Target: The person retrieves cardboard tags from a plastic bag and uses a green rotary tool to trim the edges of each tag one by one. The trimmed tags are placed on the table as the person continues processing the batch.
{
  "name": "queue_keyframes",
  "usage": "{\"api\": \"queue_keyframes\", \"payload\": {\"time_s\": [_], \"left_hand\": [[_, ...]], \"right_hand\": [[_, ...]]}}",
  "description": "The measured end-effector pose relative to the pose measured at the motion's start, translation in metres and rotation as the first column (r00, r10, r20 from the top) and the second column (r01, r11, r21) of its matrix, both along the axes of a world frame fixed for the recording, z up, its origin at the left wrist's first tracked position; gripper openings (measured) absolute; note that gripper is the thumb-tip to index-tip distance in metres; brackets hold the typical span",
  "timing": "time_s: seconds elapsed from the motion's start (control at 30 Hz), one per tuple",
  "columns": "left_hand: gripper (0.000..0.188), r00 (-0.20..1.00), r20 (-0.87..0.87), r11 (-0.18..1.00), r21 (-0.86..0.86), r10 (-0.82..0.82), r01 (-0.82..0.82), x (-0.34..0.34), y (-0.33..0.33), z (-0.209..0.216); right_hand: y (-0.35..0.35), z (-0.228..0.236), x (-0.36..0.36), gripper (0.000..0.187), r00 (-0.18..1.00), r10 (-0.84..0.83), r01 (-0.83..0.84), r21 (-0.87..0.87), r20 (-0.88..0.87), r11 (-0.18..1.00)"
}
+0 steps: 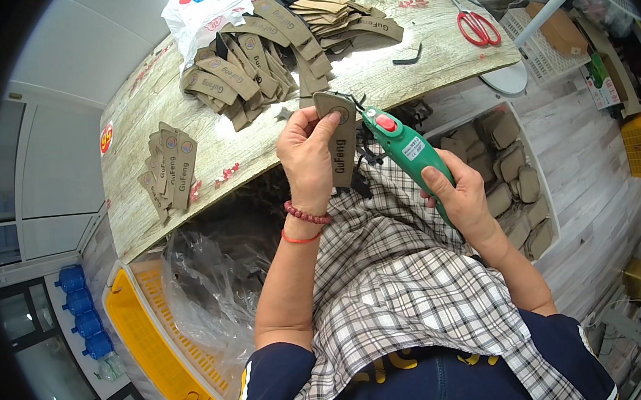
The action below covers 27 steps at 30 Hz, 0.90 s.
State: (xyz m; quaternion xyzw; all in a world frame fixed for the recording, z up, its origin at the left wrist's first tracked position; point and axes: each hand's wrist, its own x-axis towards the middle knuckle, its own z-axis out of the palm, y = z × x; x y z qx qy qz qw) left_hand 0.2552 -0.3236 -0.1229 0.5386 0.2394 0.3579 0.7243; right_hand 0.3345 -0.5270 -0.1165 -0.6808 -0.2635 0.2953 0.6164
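Observation:
My left hand [307, 151] pinches a tan fabric strip [342, 156] with dark lettering and a small round emblem, upright just past the table's front edge. My right hand [457, 192] is wrapped round green electric scissors [407, 147] with a red button. Their cutting head points at the strip's upper right edge, by a dark sliver of material; whether the blades touch it I cannot tell. A large heap of similar tan strips [255, 65] lies ahead on the table, and a small fanned stack [173, 167] lies to the left.
Red-handled scissors [478, 28] and a black scrap [408, 55] lie on the wooden table [431, 72]. A white plastic bag [206, 27] stands behind the heap. Right of my lap is a white bin [547, 188] of tan pieces; at left are a yellow basket [141, 330] and clear plastic [210, 286].

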Motion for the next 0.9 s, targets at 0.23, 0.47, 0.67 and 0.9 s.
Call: {"api": "queue_keyframes", "payload": {"time_s": [0.23, 0.47, 0.67, 0.9], "left_hand": [[0.007, 0.999, 0.005, 0.999, -0.005, -0.032, 0.032, 0.000, 0.002, 0.004], [0.008, 0.998, 0.013, 0.993, -0.094, -0.067, 0.068, 0.002, -0.001, -0.001], [0.004, 0.998, 0.060, 0.978, -0.210, 0.026, -0.013, 0.006, 0.000, -0.006], [0.003, 0.990, 0.129, 0.950, -0.311, 0.054, -0.011, 0.014, -0.013, -0.008]], "right_hand": [[0.000, 0.000, 0.000, 0.043, 1.000, -0.004, 0.004, -0.006, 0.017, 1.000], [0.003, 0.003, 0.001, 0.043, 0.999, -0.029, 0.029, 0.017, -0.018, 0.999], [0.000, -0.002, -0.003, 0.044, 1.000, -0.028, 0.028, -0.009, 0.007, 1.000], [0.002, -0.003, -0.005, 0.043, 0.999, -0.049, 0.049, 0.011, 0.019, 0.999]]}}
